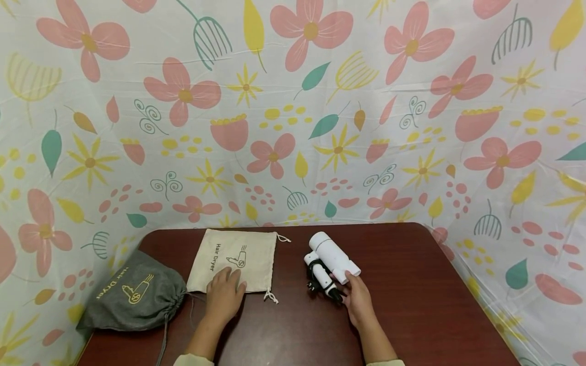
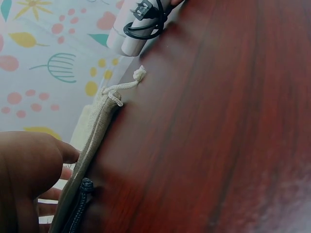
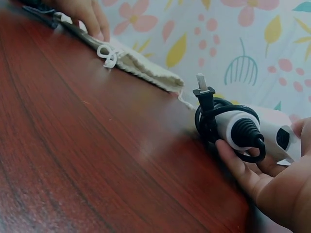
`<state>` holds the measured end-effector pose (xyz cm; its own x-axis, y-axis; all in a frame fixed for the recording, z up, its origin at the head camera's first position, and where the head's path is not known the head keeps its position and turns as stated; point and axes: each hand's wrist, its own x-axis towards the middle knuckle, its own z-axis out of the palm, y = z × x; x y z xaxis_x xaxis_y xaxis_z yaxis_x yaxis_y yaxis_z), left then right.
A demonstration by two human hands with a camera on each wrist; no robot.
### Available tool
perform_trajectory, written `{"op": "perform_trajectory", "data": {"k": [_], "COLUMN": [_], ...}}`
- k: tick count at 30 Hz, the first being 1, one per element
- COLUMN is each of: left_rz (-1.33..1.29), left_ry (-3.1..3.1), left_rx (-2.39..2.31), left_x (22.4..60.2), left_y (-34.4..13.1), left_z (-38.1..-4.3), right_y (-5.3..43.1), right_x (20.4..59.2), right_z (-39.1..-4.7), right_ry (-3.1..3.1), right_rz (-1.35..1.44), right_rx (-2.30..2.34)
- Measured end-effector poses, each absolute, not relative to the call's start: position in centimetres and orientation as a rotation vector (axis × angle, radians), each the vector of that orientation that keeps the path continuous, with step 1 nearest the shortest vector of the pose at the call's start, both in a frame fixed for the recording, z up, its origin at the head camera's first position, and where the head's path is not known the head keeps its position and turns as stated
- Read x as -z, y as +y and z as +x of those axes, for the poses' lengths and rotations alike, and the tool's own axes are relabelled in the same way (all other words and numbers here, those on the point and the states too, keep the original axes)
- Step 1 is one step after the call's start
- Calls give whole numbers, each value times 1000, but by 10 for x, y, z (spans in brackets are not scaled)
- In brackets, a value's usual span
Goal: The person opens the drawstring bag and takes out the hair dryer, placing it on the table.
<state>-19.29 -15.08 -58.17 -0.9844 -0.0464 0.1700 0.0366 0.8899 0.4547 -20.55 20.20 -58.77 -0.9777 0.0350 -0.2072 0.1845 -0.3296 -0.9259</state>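
Observation:
On the table's right half lies a white folding hair dryer [image 1: 331, 256], its handle folded alongside the barrel. A black cord [image 3: 209, 119] is wound round the handle, and the two-pin plug [image 3: 204, 90] sticks up in the right wrist view. My right hand [image 1: 358, 300] holds the dryer at its near end, thumb on the barrel end and fingers under the handle. To the left, a flat cream drawstring bag [image 1: 256, 244] printed "Hair Dryer" lies on the table. My left hand [image 1: 225, 295] rests on the bag's near edge with fingers extended over the cloth.
A grey drawstring bag [image 1: 151, 284] with yellow "Hair Dryer" print sits bulging at the table's left edge, its cords trailing toward the front. The dark red wooden table [image 1: 293, 325] backs onto a flower-patterned curtain [image 1: 274, 101], which also runs along both sides.

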Motion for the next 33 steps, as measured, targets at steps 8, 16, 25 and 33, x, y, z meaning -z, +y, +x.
{"op": "perform_trajectory", "data": {"k": [8,16,25,33], "left_rz": [12,26,33,33], "left_ry": [-2875,-2868,-2842,-2844], "left_rx": [713,701,672,678], "left_x": [583,585,587,586], "left_y": [-154,-156,-161,-164], "left_z": [-198,-202,-205,-206], "right_y": [204,205,208,209], "right_x": [589,589,590,591], "right_z": [-207,-209,-208,-209], "right_ry": [1702,1682,1977,2266], "right_rz": [271,305,399,394], "right_rx": [2538,2530,2384,2301]}}
